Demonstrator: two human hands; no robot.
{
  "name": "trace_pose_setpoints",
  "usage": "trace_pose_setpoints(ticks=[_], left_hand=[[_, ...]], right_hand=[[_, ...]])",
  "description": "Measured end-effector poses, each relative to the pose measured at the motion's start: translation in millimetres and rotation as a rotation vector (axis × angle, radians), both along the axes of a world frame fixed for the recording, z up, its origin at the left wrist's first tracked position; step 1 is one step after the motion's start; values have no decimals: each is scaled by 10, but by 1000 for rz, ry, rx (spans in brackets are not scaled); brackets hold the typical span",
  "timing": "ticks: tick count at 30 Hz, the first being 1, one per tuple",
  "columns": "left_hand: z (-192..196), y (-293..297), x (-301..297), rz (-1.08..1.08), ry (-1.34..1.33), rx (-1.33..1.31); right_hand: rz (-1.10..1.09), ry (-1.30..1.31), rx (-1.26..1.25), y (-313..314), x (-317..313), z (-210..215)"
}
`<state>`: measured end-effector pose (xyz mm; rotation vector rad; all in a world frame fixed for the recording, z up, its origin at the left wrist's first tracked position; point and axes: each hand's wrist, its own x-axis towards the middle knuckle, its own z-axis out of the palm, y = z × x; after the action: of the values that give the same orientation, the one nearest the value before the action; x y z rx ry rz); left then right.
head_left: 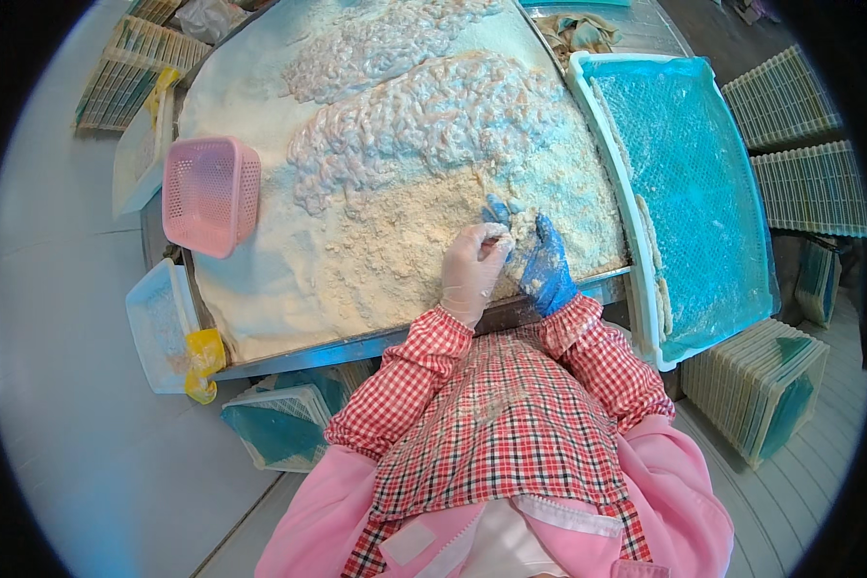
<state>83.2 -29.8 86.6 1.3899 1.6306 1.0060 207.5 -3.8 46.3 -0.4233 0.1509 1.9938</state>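
Note:
My left hand (474,270), in a thin whitish glove, has its thumb and fingers pinched together over the near edge of the crumb heap. Whatever sits in the pinch is too small to name. Close beside it, my right hand (549,275) wears a blue glove dusted with crumbs. Its fingers curl around a pale, crumb-covered lump (523,229) whose kind I cannot make out. Both hands are over loose yellowish crumbs (395,241) on the worktable. Beyond them lies a broad pile of pale, floury strips (433,116), partly mixed into the crumbs.
A pink basket (200,197) stands at the table's left side. On the right, a white-framed tray with turquoise mesh (703,212) holds a few coated strips along its near-left edge. Stacked trays (756,385) stand on the floor at right. A white bin (161,323) hangs beside the left corner.

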Motion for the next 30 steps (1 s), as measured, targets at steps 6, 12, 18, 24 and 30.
trace_pose_setpoints(ticks=[6, 12, 18, 24, 30], left_hand=[[-74, 105, 65, 21, 106, 141], [49, 153, -13, -89, 497, 274], [-115, 48, 436, -339, 406, 260], [-44, 194, 418, -355, 511, 73], [-163, 401, 205, -333, 633, 179]], right_hand=[[73, -200, 38, -22, 26, -348], [124, -381, 177, -160, -26, -149], [-805, 108, 327, -256, -725, 206], [-476, -134, 11, -129, -497, 488], [-252, -157, 134, -100, -289, 51]])
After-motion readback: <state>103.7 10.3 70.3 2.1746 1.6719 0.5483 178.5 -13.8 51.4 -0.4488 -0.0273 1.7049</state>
